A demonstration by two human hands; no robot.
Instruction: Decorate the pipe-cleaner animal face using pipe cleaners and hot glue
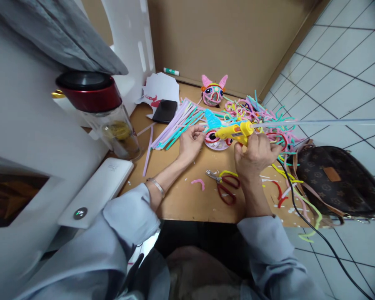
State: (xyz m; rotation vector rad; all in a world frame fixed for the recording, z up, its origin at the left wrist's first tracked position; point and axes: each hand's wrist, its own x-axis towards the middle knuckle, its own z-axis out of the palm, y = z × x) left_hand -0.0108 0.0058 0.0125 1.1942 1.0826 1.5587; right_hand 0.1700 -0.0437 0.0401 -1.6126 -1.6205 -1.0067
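Observation:
My right hand (256, 153) is wrapped round a yellow glue gun (236, 132) with a long clear glue stick coming out of its back. The gun's nozzle points left, at the eye of a pipe-cleaner face (218, 144) with a blue ear (212, 119). At the left edge of that face is my left hand (192, 143), thumb and fingertips pinched together; what they hold is too small to make out. Red-handled scissors (227, 188) lie partly open below, beside a small pink curved piece (198, 183).
Pipe cleaners (178, 123) lie left of the face, with a tangled heap (262, 110) at right. A finished-looking pink-eared face (213, 93), black phone (165, 111), glass bottle (117, 129), white power bank (96, 191) and brown bag (337, 179) surround the work area. A black cable (303, 218) crosses the right edge.

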